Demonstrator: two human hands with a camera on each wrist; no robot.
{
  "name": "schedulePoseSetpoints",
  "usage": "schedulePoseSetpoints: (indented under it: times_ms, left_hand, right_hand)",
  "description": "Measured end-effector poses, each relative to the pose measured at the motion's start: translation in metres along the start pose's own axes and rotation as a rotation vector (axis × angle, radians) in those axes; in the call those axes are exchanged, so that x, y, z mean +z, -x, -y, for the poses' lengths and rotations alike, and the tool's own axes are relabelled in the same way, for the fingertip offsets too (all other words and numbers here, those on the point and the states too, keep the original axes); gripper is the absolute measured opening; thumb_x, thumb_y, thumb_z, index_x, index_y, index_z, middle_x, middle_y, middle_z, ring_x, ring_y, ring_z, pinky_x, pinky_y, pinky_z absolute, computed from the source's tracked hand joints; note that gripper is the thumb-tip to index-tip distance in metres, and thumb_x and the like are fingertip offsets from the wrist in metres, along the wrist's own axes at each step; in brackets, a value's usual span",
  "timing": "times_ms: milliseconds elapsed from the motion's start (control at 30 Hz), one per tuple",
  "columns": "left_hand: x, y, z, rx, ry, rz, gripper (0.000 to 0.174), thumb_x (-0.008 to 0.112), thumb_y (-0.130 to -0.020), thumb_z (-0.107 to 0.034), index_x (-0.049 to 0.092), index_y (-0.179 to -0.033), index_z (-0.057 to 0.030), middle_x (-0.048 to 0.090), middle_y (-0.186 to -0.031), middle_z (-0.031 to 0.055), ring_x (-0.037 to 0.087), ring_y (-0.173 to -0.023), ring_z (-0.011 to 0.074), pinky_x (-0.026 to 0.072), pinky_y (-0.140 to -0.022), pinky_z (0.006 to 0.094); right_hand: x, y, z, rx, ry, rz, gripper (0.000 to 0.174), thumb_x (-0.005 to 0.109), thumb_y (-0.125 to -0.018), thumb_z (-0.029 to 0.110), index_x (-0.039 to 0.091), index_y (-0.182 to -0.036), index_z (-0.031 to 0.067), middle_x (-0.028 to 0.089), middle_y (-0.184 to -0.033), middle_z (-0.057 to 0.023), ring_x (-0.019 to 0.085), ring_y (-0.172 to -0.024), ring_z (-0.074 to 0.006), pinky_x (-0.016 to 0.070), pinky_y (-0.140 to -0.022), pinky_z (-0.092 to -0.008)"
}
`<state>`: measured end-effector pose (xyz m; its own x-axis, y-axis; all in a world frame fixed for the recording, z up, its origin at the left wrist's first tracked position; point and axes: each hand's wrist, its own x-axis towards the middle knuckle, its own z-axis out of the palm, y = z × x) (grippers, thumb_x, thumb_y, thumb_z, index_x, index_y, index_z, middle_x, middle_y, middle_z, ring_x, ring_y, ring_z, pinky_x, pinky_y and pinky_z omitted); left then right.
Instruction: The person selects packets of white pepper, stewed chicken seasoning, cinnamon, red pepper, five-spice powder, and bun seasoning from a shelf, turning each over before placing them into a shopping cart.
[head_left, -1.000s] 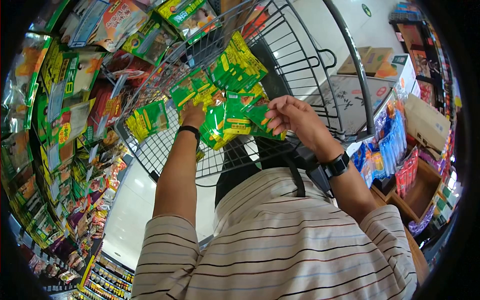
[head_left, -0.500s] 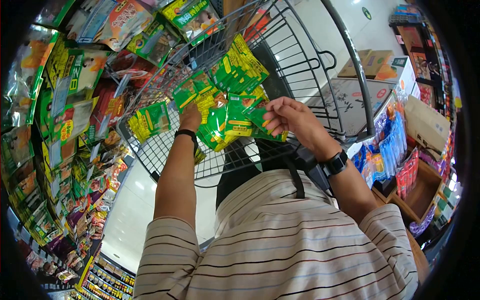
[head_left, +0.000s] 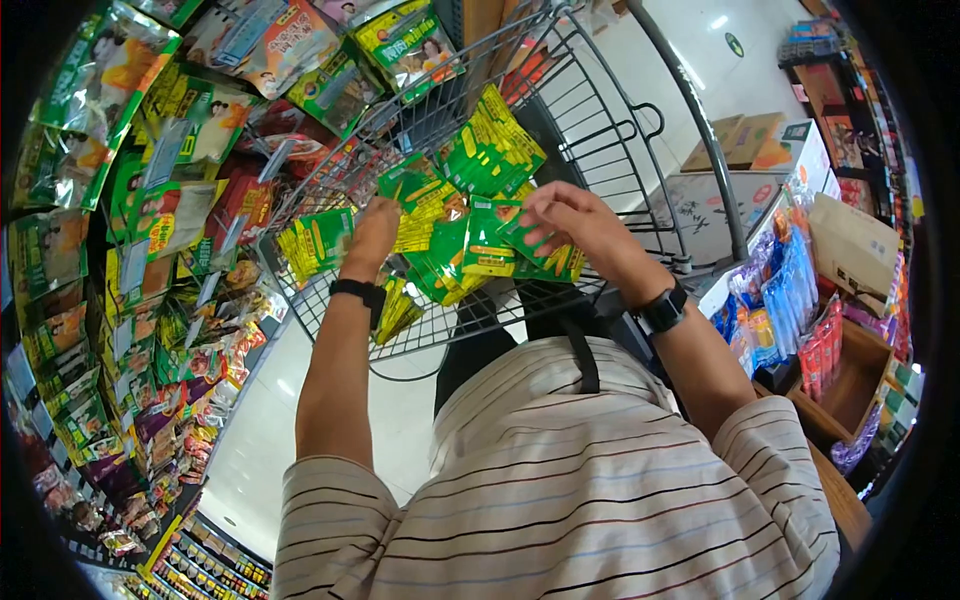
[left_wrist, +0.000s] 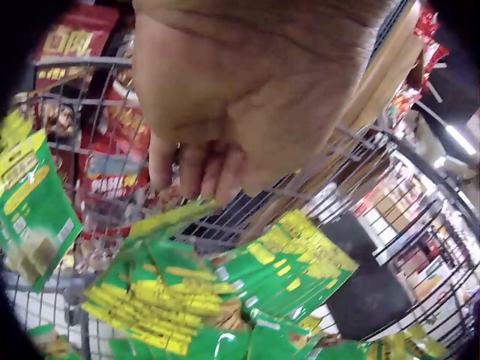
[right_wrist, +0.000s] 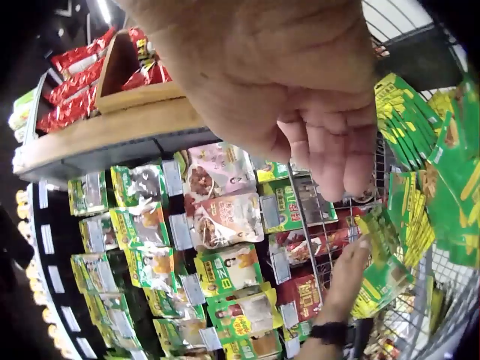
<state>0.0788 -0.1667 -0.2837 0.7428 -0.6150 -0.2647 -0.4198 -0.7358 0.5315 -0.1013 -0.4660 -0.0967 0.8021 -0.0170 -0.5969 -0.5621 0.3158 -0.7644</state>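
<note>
Several green-and-yellow snack packets lie in bunches in the shopping cart (head_left: 630,150). My left hand (head_left: 372,232) is over the left part of the cart, fingers curled down, pinching the upper edge of a green packet (left_wrist: 171,219); its fingertips are partly hidden in the head view. A separate bunch of packets (head_left: 318,243) lies just left of that hand. My right hand (head_left: 578,222) hovers at the right end of the pile, its fingers loosely bent with nothing between them. Beneath it are more green packets (head_left: 490,240), and a fanned bunch (head_left: 495,150) lies farther back.
Shelves of hanging snack bags (head_left: 185,225) stand close along the cart's left side. To the right are a white carton (head_left: 720,195), blue bags (head_left: 785,285) and a wooden bin (head_left: 850,375). The cart's handle bar (head_left: 690,95) runs along the right side.
My left hand has drawn back and left from the middle bunch, toward the left bunch. The right hand stays over the right end of the pile. The head view has shifted slightly.
</note>
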Motion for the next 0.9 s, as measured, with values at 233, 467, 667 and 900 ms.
schedulePoseSetpoints:
  times_ms: [233,467,667,900]
  left_hand:
    - [-0.154,0.074,-0.108,0.188,0.481,0.103,0.027,0.054,-0.100,-0.022,0.067,-0.108,0.0008,0.067,-0.104,0.0089,0.062,-0.101,0.0181,0.0470,-0.091,0.0307]
    - [-0.220,0.121,-0.143,0.007,1.002,0.063,0.026,0.052,-0.101,-0.020,0.066,-0.112,-0.0008,0.067,-0.104,0.0036,0.061,-0.097,0.0101,0.0488,-0.087,0.0258]
    - [-0.220,0.150,-0.121,0.028,1.242,-0.155,0.051,0.047,-0.103,-0.038,0.050,-0.134,0.0022,0.065,-0.116,0.0165,0.067,-0.098,0.0209,0.0575,-0.077,0.0328]
    - [-0.197,0.196,-0.126,0.005,1.352,-0.073,0.043,0.052,-0.102,-0.035,0.053,-0.127,-0.0003,0.068,-0.105,0.0088,0.069,-0.084,0.0152,0.0570,-0.068,0.0262]
  right_hand:
    - [0.059,-0.017,0.035,-0.589,0.732,0.143,0.054,0.061,-0.091,0.022,0.046,-0.140,0.0032,0.052,-0.139,-0.0147,0.047,-0.131,-0.0256,0.0374,-0.108,-0.0396]
    - [0.100,-0.017,0.068,-0.228,0.563,0.382,0.025,0.059,-0.094,0.022,0.063,-0.113,0.0063,0.062,-0.090,0.0015,0.053,-0.070,-0.0043,0.0424,-0.062,-0.0197]
    - [0.123,-0.004,0.064,-0.406,0.353,0.307,0.019,0.059,-0.096,0.023,0.065,-0.107,0.0086,0.061,-0.088,0.0096,0.046,-0.069,0.0002,0.0350,-0.059,-0.0196]
    - [0.146,0.014,0.079,-0.368,0.166,0.161,0.018,0.061,-0.095,0.024,0.066,-0.104,0.0088,0.059,-0.084,0.0089,0.039,-0.064,-0.0002,0.0307,-0.055,-0.0191]
